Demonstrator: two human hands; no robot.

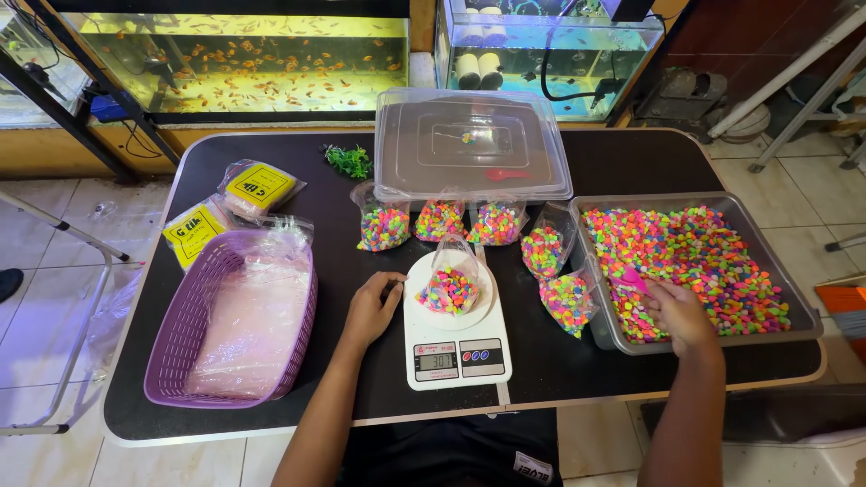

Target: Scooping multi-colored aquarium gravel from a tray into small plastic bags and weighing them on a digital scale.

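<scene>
- While your left hand (372,308) rests curled, holding nothing, beside the scale (456,347), your right hand (678,316) grips a pink scoop (634,280).
- Filled pebble bags (439,219) stand between scale and tray (809,317).

Bag (450,287) on scale (456,353), tray (806,311) right

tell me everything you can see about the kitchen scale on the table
The kitchen scale is a white, flat, plastic-looking digital one lying near the front edge of the black table. Its round white platform carries an open clear bag of coloured pebbles. A lit display and two round buttons, one red and one blue, sit on the front panel. The left hand rests beside its left edge, fingertips by the platform; whether they touch it is unclear.
</scene>
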